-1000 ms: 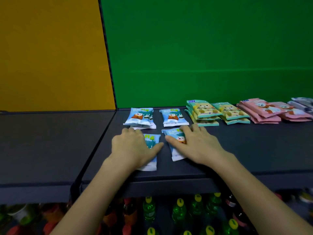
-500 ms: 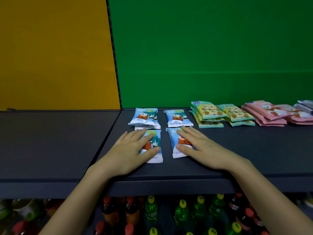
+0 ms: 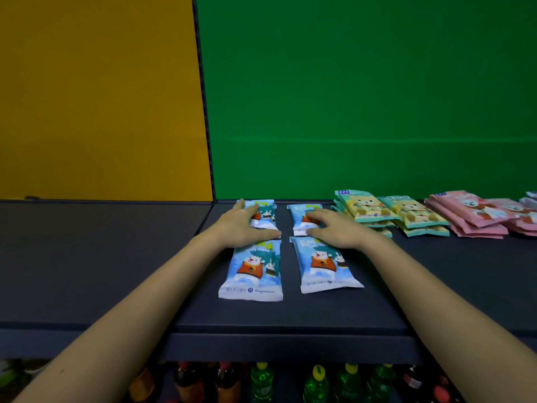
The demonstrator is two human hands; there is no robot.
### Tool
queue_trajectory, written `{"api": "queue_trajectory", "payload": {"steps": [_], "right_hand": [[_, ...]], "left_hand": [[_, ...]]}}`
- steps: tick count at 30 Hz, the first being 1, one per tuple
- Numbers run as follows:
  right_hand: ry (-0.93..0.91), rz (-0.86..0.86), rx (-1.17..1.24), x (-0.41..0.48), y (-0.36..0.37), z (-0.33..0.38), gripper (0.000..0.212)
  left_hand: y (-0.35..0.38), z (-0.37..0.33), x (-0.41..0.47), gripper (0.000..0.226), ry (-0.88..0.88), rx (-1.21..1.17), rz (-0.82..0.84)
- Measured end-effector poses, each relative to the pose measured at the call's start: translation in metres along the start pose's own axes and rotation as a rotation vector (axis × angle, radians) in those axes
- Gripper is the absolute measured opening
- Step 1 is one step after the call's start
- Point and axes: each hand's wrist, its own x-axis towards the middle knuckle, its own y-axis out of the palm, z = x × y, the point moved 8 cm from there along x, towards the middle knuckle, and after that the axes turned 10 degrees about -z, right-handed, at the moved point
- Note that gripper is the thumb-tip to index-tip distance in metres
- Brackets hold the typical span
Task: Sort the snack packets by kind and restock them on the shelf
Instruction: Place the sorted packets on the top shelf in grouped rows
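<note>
Several blue bear snack packets lie in two rows on the dark shelf (image 3: 290,318). The two front packets, one on the left (image 3: 254,271) and one on the right (image 3: 324,266), lie uncovered. My left hand (image 3: 242,225) rests flat on the back left packet (image 3: 266,215). On the back right packet (image 3: 300,218) lies my right hand (image 3: 334,228), fingers spread and slightly arched. Right of them sit stacks of green-yellow packets (image 3: 386,212) and pink packets (image 3: 473,213).
A yellow panel (image 3: 96,97) and a green panel (image 3: 363,91) form the back wall. The shelf section at the left (image 3: 87,257) is bare. Bottles with yellow and red caps (image 3: 290,382) stand on the level below. More packets show at the far right edge (image 3: 530,202).
Both hands have moved forward off the front pair of blue packets onto the back pair. The front packets now lie uncovered and straight.
</note>
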Motion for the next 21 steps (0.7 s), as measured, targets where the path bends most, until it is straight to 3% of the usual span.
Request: {"api": "queue_trajectory", "payload": {"steps": [12, 21], "right_hand": [[0.009, -0.100, 0.044, 0.010, 0.004, -0.001, 0.055], [0.032, -0.109, 0.017, 0.007, 0.001, 0.005, 0.053]], "left_hand": [[0.006, 0.002, 0.019, 0.089, 0.017, 0.033, -0.123], [0.003, 0.013, 0.027, 0.084, 0.019, -0.029, -0.102]]}}
